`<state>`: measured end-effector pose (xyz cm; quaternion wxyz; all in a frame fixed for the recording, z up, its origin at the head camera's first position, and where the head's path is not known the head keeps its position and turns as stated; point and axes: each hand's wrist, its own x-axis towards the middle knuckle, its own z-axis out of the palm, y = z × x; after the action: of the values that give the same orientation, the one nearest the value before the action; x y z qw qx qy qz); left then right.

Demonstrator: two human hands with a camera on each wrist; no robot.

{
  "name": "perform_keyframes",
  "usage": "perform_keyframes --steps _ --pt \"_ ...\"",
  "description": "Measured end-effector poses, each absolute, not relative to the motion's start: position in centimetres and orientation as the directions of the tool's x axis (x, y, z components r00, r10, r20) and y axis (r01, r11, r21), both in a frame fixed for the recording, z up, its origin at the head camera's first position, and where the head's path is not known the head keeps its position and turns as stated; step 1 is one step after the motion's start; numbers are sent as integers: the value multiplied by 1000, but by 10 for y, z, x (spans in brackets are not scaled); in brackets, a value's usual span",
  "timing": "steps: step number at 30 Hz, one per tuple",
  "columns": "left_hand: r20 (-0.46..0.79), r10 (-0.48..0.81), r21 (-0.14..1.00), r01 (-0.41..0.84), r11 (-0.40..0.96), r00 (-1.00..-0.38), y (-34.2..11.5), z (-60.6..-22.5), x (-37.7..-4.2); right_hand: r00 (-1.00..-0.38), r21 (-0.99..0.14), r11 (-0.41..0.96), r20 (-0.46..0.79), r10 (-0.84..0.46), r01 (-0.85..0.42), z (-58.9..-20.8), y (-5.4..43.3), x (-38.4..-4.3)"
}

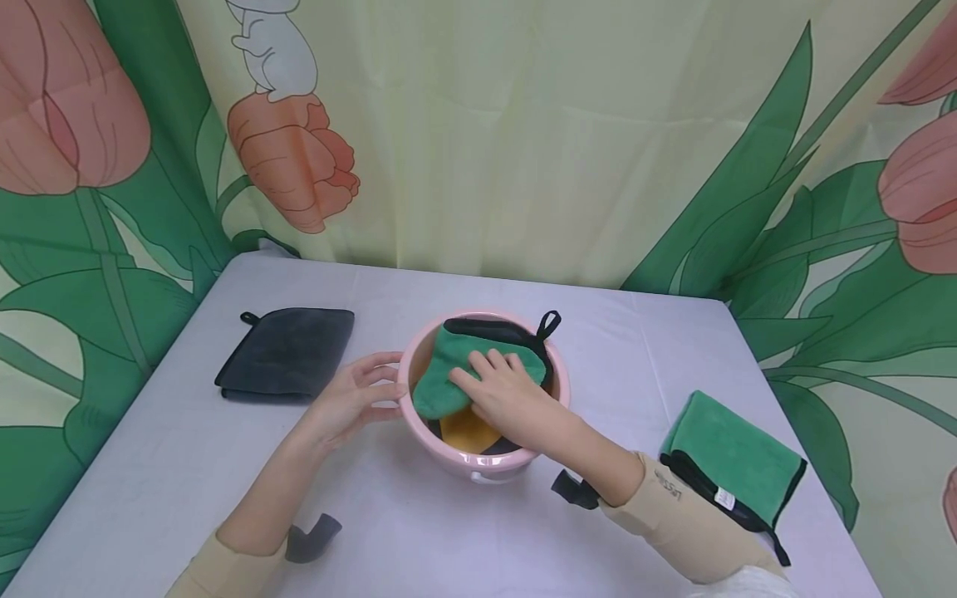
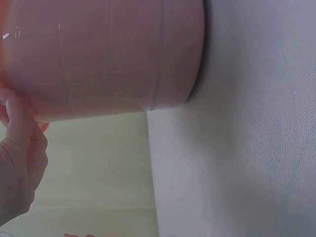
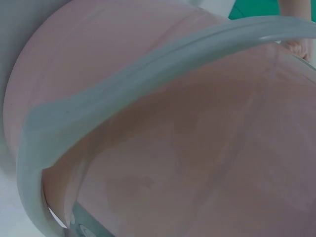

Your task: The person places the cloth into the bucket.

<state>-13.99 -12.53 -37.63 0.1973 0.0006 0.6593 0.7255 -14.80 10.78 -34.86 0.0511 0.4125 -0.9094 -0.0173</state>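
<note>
A pink bucket stands mid-table, its white handle hanging down the outside. My left hand steadies it from the left, with relaxed fingers against the rim; in the left wrist view, that hand is beside the bucket wall. My right hand reaches in from the right and presses on a green cloth with black edging and a black loop. The cloth sits in the bucket mouth. Beneath it shows a yellow cloth with dark parts, mostly covered.
On the left lies a folded dark grey cloth with a small loop. Another green cloth, black-edged with a white tag, lies at the right beside my forearm. A patterned curtain hangs behind the white-covered table.
</note>
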Motion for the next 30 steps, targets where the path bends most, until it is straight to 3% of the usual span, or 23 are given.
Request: perform_keyframes --steps 15,30 --pt "-259 279 959 -280 -37 -925 -125 -376 -140 -662 33 662 -36 -748 -749 -354 107 -149" --pt "-234 295 963 -263 -64 -926 -126 -378 -140 -642 104 636 -203 -739 -765 -355 106 -149"
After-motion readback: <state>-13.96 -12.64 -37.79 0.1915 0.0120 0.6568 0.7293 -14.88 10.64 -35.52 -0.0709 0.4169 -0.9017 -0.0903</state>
